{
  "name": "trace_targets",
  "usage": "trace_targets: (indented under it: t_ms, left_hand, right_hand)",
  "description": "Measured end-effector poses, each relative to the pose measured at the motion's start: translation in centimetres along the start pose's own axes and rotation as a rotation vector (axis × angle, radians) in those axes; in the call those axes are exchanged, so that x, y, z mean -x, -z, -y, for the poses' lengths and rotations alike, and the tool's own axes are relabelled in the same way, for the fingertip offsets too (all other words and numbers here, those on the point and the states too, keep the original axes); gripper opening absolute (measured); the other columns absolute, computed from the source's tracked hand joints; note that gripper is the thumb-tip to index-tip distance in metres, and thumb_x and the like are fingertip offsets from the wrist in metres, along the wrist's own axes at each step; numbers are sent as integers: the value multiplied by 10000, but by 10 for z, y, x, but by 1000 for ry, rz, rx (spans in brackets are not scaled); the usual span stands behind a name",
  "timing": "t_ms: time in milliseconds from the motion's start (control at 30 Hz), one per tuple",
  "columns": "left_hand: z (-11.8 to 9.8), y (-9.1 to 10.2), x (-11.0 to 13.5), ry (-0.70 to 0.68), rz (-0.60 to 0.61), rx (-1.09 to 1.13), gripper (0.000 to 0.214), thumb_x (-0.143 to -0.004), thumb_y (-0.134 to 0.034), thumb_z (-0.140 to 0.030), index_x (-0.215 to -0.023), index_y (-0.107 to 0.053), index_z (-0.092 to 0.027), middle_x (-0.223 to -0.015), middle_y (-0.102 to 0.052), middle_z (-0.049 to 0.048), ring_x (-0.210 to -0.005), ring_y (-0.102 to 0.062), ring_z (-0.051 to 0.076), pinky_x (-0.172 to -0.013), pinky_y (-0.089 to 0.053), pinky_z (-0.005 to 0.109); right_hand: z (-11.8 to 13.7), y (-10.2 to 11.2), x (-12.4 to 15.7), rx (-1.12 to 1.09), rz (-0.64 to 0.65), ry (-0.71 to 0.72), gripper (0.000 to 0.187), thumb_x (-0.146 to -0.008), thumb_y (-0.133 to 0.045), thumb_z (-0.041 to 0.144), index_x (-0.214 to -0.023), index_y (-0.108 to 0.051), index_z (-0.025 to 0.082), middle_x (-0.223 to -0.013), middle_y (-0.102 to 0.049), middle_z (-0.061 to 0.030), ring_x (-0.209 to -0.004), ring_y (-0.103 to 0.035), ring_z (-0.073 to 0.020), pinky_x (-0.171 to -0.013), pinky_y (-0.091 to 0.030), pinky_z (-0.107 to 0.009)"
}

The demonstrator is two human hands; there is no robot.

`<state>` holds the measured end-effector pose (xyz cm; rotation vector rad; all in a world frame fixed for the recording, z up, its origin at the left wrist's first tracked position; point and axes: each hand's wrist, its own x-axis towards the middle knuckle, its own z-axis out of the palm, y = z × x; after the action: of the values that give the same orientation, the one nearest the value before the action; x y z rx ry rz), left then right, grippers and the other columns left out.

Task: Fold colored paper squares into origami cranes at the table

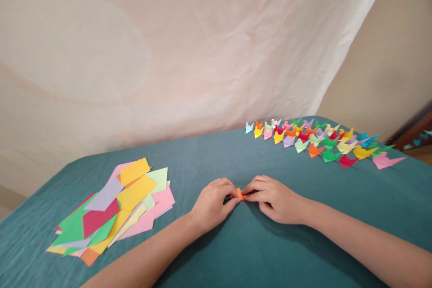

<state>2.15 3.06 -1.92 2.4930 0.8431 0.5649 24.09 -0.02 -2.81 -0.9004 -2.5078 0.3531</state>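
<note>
My left hand point(213, 202) and my right hand point(275, 199) meet at the middle of the teal tablecloth point(236, 252). Both pinch a small folded piece of orange paper point(239, 194) between fingertips, low against the cloth. Most of the paper is hidden by the fingers. Both forearms reach in from the lower edge.
A loose pile of coloured paper sheets point(114, 209) lies at the left of the table. Several small folded paper figures in many colours point(320, 140) stand in rows at the far right. A pale draped sheet point(168, 54) hangs behind the table.
</note>
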Motion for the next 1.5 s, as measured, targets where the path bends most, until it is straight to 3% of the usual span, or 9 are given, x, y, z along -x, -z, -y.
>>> trace_targets:
  t_ms: [200,433,1500]
  left_hand:
    - [0,-2,-1,28,-24,68,81,-823,-557,-158,-755,-597,-179,-867,-608,27,-843,-554,158,-805,-430,286]
    - [0,-2,-2,56,-37,52,76,-810,-574,-168,-740,-599,-182,-848,-616,18,-824,-540,161,-787,-413,295]
    - [5,-11,-3,89,-76,141,84,-783,-599,-147,-707,-617,-177,-841,-620,16,-824,-564,150,-807,-417,283]
  right_hand:
    - [-3,5,-15,-260,2,-183,229,-774,-544,114,-877,-719,220,-919,-646,-32,-850,-584,-155,-828,-439,-300]
    - [-11,3,-33,-418,40,-374,95,-722,-604,146,-677,-685,166,-768,-614,-12,-686,-586,-130,-643,-448,-229]
    - [-15,0,-37,-493,115,-488,57,-646,-608,115,-670,-653,140,-742,-577,-6,-614,-535,-113,-580,-426,-221]
